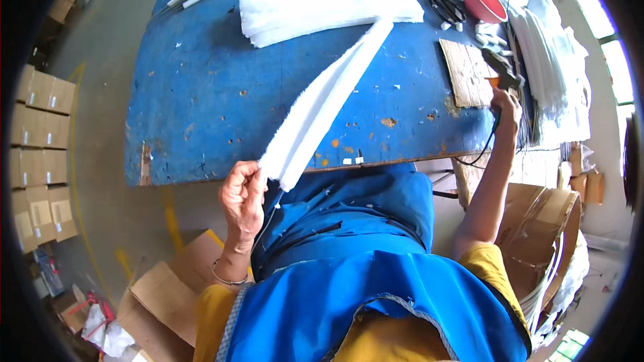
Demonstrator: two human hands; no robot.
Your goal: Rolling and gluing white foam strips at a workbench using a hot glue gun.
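Left hand [243, 196] pinches the near end of the white foam strip [325, 97], lying on the blue bench [201, 94] toward one o'clock. Right hand [504, 102] grips a glue gun [500, 67]. Strip judged light, limp; support mid-length.

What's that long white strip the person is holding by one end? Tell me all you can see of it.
The long white strip looks like soft, fibrous foam or padding, seemingly folded into layers. It lies diagonally across the blue table; its far end meets a white stack, and its near end overhangs the table edge, pinched by the left hand.
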